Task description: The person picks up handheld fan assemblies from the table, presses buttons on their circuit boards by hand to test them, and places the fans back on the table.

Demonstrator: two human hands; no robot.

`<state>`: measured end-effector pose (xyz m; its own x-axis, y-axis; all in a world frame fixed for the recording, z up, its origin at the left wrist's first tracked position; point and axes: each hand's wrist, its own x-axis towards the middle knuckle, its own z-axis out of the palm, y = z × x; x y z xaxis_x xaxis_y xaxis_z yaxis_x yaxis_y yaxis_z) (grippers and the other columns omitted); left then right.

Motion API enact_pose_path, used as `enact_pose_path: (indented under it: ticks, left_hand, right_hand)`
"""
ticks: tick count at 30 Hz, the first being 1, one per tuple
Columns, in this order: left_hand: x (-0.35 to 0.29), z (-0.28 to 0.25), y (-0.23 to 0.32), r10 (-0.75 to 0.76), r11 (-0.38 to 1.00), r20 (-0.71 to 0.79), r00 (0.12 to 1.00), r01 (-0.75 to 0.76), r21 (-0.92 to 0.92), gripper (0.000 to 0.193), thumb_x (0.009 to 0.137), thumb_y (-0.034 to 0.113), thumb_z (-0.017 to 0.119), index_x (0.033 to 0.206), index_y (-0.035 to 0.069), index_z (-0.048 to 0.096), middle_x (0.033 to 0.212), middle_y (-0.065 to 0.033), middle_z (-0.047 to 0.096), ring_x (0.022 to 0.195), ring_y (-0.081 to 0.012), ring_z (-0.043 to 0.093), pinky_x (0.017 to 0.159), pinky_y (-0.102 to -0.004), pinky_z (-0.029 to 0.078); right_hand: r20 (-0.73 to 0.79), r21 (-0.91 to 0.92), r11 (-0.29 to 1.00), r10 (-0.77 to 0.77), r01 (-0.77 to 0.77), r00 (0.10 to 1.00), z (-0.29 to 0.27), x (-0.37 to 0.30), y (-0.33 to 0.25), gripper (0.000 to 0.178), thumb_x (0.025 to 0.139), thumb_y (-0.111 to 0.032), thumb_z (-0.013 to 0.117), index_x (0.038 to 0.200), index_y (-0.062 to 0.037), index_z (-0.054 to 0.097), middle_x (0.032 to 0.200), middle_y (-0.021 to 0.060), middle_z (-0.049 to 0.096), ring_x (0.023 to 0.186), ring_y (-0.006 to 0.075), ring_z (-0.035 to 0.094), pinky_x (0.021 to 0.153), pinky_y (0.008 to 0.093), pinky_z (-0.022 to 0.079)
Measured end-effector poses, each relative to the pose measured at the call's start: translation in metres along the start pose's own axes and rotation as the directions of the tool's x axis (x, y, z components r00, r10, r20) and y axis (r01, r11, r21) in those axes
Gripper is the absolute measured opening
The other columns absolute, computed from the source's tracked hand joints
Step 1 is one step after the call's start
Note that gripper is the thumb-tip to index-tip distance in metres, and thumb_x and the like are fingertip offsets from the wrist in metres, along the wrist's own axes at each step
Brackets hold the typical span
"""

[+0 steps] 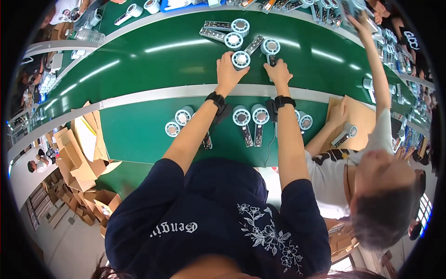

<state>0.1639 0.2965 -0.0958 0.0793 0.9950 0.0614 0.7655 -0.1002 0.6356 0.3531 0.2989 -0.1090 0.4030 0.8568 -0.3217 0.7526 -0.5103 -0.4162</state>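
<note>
Both arms reach across the metal rail onto the far green surface. My left hand (230, 73) is closed around the round head of a pale blue handheld fan (241, 59), whose opened handle points away to the upper right. To its right, my right hand (279, 73) is closed on the handle of a second handheld fan (270, 46), its round grille facing up. The fingers partly hide that handle. Just beyond my left hand lie two more fans (233, 40), their opened handles showing dark inner parts and pointing left.
On the near green table (134, 132) several similar fans (241, 116) lie around my forearms, and a thin cable (269, 151) hangs at the edge. A co-worker (385, 186) at right reaches across the line beside a cardboard sheet (360, 116). Opened cartons (76, 156) stand at left.
</note>
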Motion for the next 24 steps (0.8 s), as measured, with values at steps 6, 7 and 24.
enact_pose_path:
  ticks: [6, 7, 24]
  left_hand:
    - [-0.009, -0.031, -0.025, -0.132, 0.765, -0.013, 0.991, 0.093, -0.637, 0.066, 0.073, 0.032, 0.076, 0.122, 0.001, 0.045, 0.106, -0.0109, 0.057, 0.096, -0.0244, 0.056, 0.087, -0.0356, 0.044]
    - [-0.013, -0.038, -0.026, -0.172, 0.639, -0.005, 0.985, 0.108, -0.762, 0.062, 0.076, 0.033, 0.074, 0.121, 0.001, 0.046, 0.103, -0.0094, 0.059, 0.093, -0.0239, 0.056, 0.085, -0.0361, 0.044]
    - [-0.185, -0.116, 0.002, 0.045, -0.729, 0.91, 0.412, 0.636, -0.252, 0.042, 0.088, 0.016, 0.059, 0.118, -0.008, 0.042, 0.073, -0.001, 0.05, 0.056, -0.0078, 0.05, 0.054, -0.0178, 0.044]
  right_hand:
    - [0.413, 0.683, 0.699, -0.133, -0.21, 0.901, -0.028, -0.029, -0.011, 0.028, 0.08, -0.026, 0.061, 0.091, -0.0023, 0.052, 0.069, 0.0087, 0.06, 0.056, 0.0156, 0.057, 0.048, 0.0271, 0.043]
    - [0.41, 0.684, 0.701, -0.143, -0.2, 0.901, -0.029, -0.045, -0.017, 0.028, 0.08, -0.026, 0.061, 0.091, -0.0023, 0.052, 0.069, 0.0087, 0.06, 0.056, 0.0156, 0.057, 0.048, 0.0271, 0.043]
    - [0.413, 0.901, 0.288, -0.334, -0.325, 0.847, -0.068, -0.279, -0.003, 0.033, 0.095, -0.036, 0.042, 0.097, -0.0041, 0.047, 0.07, 0.0038, 0.051, 0.051, 0.0105, 0.047, 0.043, 0.0242, 0.04]
